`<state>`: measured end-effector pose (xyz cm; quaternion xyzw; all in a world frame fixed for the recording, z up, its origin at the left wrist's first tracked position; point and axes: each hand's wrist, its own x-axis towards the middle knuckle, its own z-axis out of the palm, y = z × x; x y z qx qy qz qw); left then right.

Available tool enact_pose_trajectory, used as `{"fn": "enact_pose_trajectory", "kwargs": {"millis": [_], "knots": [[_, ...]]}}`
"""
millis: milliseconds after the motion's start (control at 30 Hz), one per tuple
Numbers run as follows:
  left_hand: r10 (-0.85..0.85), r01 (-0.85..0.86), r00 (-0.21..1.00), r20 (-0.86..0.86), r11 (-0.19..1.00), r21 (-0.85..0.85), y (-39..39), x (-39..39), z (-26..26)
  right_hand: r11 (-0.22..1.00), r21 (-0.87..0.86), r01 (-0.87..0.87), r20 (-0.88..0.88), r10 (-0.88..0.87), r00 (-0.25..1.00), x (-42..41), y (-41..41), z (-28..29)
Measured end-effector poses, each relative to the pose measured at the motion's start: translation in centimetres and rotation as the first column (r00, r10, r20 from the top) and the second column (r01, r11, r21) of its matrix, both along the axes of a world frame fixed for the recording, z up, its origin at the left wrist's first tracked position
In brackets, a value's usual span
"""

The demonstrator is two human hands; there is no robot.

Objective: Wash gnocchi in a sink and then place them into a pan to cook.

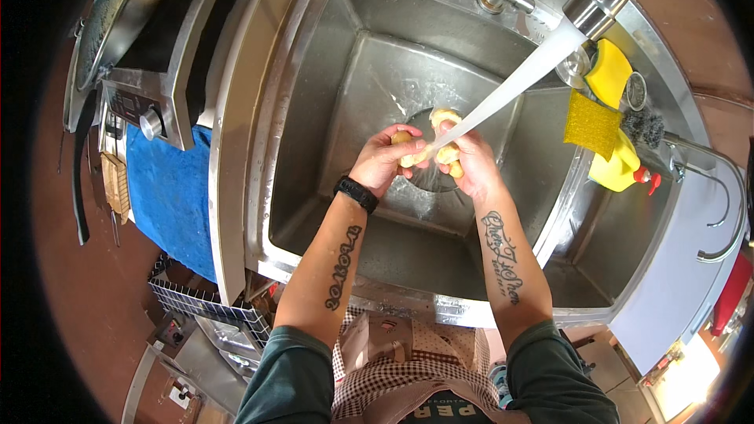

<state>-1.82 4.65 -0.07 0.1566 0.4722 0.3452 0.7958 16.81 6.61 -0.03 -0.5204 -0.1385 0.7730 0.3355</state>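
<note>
In a steel sink basin (383, 79), both my hands are over the drain, under running water (518, 79). My left hand (377, 159), with a black watch (356, 194) at its wrist, pinches a knobbly pale-yellow piece (403, 138) that looks like ginger root. Another knobbly part (449, 154) of the same kind is gripped in my right hand (476, 162), with a lobe poking out above the fingers. The stream lands between my hands and hides whether the parts are joined. My fingers cover some of the root.
The steel tap (595, 9) overhangs from the upper right. Past a divider (568, 212), a second basin (589, 247) lies right. Yellow sponge (609, 73), gold scouring pad (592, 123), steel wool (643, 126) and detergent bottle (615, 168) crowd the right. A blue towel (168, 200) lies left, below a knobbed cooker (138, 106).
</note>
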Motion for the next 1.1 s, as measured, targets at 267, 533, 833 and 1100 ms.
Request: {"fn": "enact_pose_trajectory", "kwargs": {"millis": [267,533,833,1100], "knots": [[0.070,-0.071,0.997,-0.022,0.996,-0.054,0.4,1.0,-0.1,0.995,-0.055,0.082,0.006,-0.082,0.997,-0.2,0.7,0.0],[0.045,-0.047,0.998,-0.049,0.998,-0.029,0.6,0.6,0.1,0.995,-0.054,0.085,-0.010,-0.086,0.996,-0.3,0.7,-0.9],[0.043,-0.045,0.998,-0.044,0.998,-0.037,0.5,0.6,0.0,0.996,-0.064,0.058,-0.004,-0.059,0.998,-0.4,0.8,-0.8],[0.018,-0.020,0.999,-0.046,0.999,-0.040,0.6,0.5,0.4,0.996,-0.060,0.063,-0.011,-0.064,0.998,-0.1,0.7,-0.8]]}}
